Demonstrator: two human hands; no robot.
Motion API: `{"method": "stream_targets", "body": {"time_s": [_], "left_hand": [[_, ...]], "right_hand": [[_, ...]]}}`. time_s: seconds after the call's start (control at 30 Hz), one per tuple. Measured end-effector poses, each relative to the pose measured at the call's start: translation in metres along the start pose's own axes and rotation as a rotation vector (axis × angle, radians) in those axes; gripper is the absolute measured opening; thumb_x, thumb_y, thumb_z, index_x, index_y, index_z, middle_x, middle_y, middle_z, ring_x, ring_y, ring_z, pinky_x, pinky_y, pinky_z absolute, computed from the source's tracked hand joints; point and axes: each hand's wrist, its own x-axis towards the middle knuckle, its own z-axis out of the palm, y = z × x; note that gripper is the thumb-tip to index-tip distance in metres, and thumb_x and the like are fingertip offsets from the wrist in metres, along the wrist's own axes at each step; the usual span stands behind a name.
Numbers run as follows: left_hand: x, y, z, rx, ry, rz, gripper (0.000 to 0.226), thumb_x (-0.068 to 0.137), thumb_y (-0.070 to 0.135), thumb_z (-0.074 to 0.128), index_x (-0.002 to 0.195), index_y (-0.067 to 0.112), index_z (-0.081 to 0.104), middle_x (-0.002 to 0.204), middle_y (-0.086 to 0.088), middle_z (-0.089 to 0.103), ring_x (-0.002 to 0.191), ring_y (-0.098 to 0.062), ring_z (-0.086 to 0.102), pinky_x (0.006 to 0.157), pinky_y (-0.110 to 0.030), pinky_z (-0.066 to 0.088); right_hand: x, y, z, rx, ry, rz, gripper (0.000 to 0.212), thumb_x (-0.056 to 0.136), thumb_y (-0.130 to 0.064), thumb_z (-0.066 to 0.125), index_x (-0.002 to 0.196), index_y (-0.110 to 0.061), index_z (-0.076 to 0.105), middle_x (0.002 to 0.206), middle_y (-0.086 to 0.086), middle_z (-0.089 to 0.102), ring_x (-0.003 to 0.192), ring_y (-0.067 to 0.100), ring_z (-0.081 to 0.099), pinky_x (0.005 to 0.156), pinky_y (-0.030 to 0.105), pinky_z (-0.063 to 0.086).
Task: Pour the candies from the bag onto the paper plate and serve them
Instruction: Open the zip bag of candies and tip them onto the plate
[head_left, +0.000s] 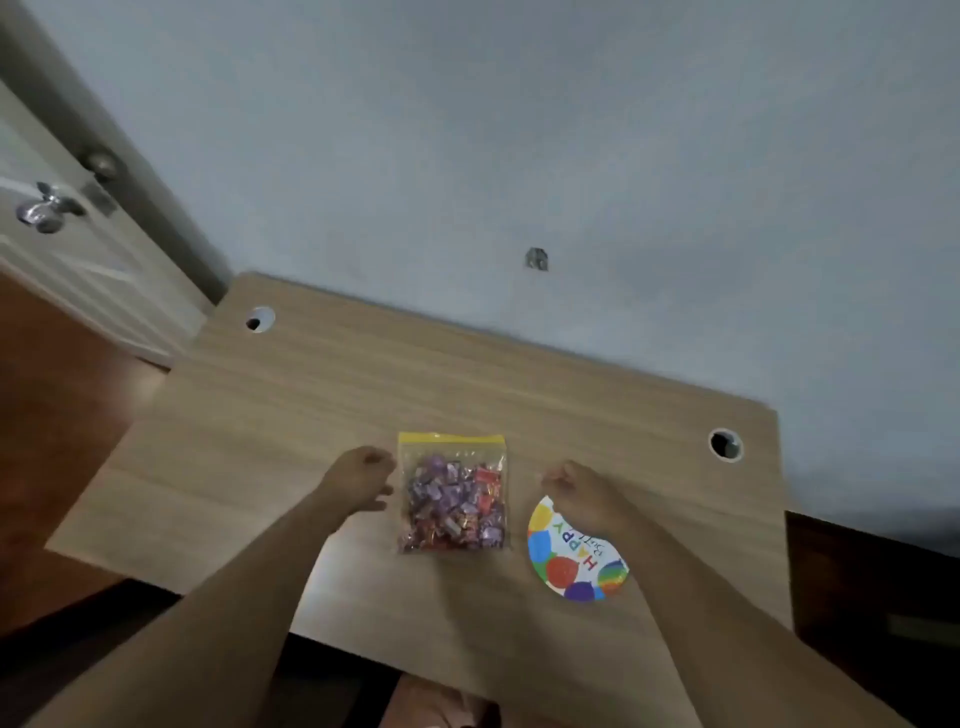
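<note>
A clear zip bag (451, 493) with a yellow top strip lies flat on the wooden table, full of purple and red wrapped candies. To its right lies a round paper plate (574, 558) printed with coloured dots and "HAPPY". My left hand (361, 480) hovers just left of the bag, fingers loosely curled and holding nothing. My right hand (579, 491) is over the plate's far edge, fingers curled with nothing in them, and its wrist covers part of the plate.
The wooden table (311, 415) has two cable holes, one far left (260, 318) and one far right (725, 444). A grey wall stands behind it. A white door with a metal knob (44, 210) is at the far left.
</note>
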Motion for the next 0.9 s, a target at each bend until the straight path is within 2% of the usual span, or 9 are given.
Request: {"method": "stream_targets", "body": {"time_s": [0.1, 0.23, 0.33, 0.43, 0.6, 0.67, 0.73, 0.8, 0.9], "left_hand": [[0.001, -0.025, 0.024, -0.251, -0.093, -0.181, 0.007, 0.109, 0.013, 0.054, 0.106, 0.017, 0.059, 0.088, -0.010, 0.072, 0.081, -0.025, 0.061, 0.069, -0.033, 0.053], [0.007, -0.053, 0.051, -0.342, 0.010, -0.137, 0.020, 0.105, 0.007, 0.063, 0.114, 0.019, 0.049, 0.110, -0.022, 0.062, 0.070, -0.023, 0.059, 0.058, -0.036, 0.055], [0.007, -0.065, 0.066, -0.309, 0.062, -0.088, 0.020, 0.104, 0.010, 0.065, 0.092, 0.024, 0.056, 0.110, -0.019, 0.066, 0.086, -0.027, 0.066, 0.075, -0.037, 0.060], [0.010, -0.070, 0.074, -0.414, 0.022, -0.137, 0.025, 0.102, 0.018, 0.071, 0.122, 0.021, 0.057, 0.119, -0.017, 0.071, 0.102, -0.030, 0.069, 0.089, -0.041, 0.055], [0.007, -0.068, 0.082, -0.431, -0.054, -0.125, 0.022, 0.101, 0.029, 0.074, 0.120, 0.020, 0.075, 0.115, -0.007, 0.081, 0.105, -0.027, 0.077, 0.089, -0.038, 0.064], [0.004, -0.064, 0.083, -0.390, -0.034, -0.080, 0.020, 0.104, 0.026, 0.069, 0.116, 0.015, 0.080, 0.109, -0.009, 0.081, 0.096, -0.025, 0.075, 0.080, -0.033, 0.064], [-0.001, -0.057, 0.082, -0.297, -0.032, 0.027, 0.020, 0.106, 0.025, 0.066, 0.110, 0.017, 0.084, 0.101, -0.003, 0.079, 0.081, -0.009, 0.074, 0.068, -0.023, 0.060], [-0.010, -0.050, 0.080, -0.168, -0.032, 0.160, 0.024, 0.107, 0.024, 0.065, 0.116, 0.015, 0.085, 0.106, 0.001, 0.081, 0.079, 0.009, 0.074, 0.083, -0.028, 0.061], [-0.022, -0.041, 0.074, 0.058, 0.004, 0.358, 0.027, 0.107, 0.019, 0.064, 0.115, 0.004, 0.084, 0.108, -0.012, 0.084, 0.100, -0.017, 0.076, 0.098, -0.036, 0.055]], "right_hand": [[0.005, 0.008, 0.048, 0.099, -0.105, 0.001, 0.034, 0.109, -0.041, 0.059, 0.126, -0.012, 0.067, 0.129, 0.008, 0.074, 0.123, 0.028, 0.071, 0.104, 0.043, 0.057], [0.009, 0.009, 0.086, 0.165, -0.162, -0.028, 0.030, 0.109, -0.041, 0.057, 0.133, -0.026, 0.065, 0.115, -0.019, 0.066, 0.123, 0.016, 0.065, 0.099, 0.033, 0.048], [0.008, 0.008, 0.106, 0.247, -0.182, 0.046, 0.062, 0.104, -0.050, 0.058, 0.161, -0.029, 0.046, 0.140, -0.009, 0.067, 0.133, 0.018, 0.063, 0.113, 0.039, 0.049], [0.005, 0.013, 0.120, 0.340, -0.202, 0.122, 0.079, 0.098, -0.060, 0.062, 0.168, -0.033, 0.037, 0.161, -0.005, 0.057, 0.147, 0.022, 0.057, 0.125, 0.047, 0.044], [-0.003, 0.017, 0.117, 0.431, -0.215, 0.107, 0.062, 0.102, -0.055, 0.064, 0.158, -0.033, 0.050, 0.158, -0.007, 0.060, 0.146, 0.017, 0.058, 0.126, 0.046, 0.043], [-0.005, 0.020, 0.109, 0.408, -0.198, 0.100, 0.063, 0.106, -0.052, 0.061, 0.162, -0.027, 0.046, 0.163, -0.004, 0.056, 0.151, 0.020, 0.054, 0.127, 0.046, 0.042], [-0.009, 0.021, 0.097, 0.353, -0.142, 0.112, 0.072, 0.106, -0.056, 0.057, 0.169, -0.027, 0.036, 0.170, -0.003, 0.048, 0.154, 0.022, 0.050, 0.127, 0.044, 0.041], [-0.014, 0.020, 0.080, 0.287, -0.045, 0.113, 0.076, 0.105, -0.059, 0.056, 0.171, -0.028, 0.031, 0.173, -0.002, 0.042, 0.154, 0.026, 0.051, 0.123, 0.039, 0.042], [-0.024, 0.015, 0.055, 0.259, 0.128, 0.008, 0.073, 0.108, -0.047, 0.060, 0.169, -0.021, 0.031, 0.173, 0.004, 0.039, 0.158, 0.027, 0.043, 0.124, 0.037, 0.036]]}}
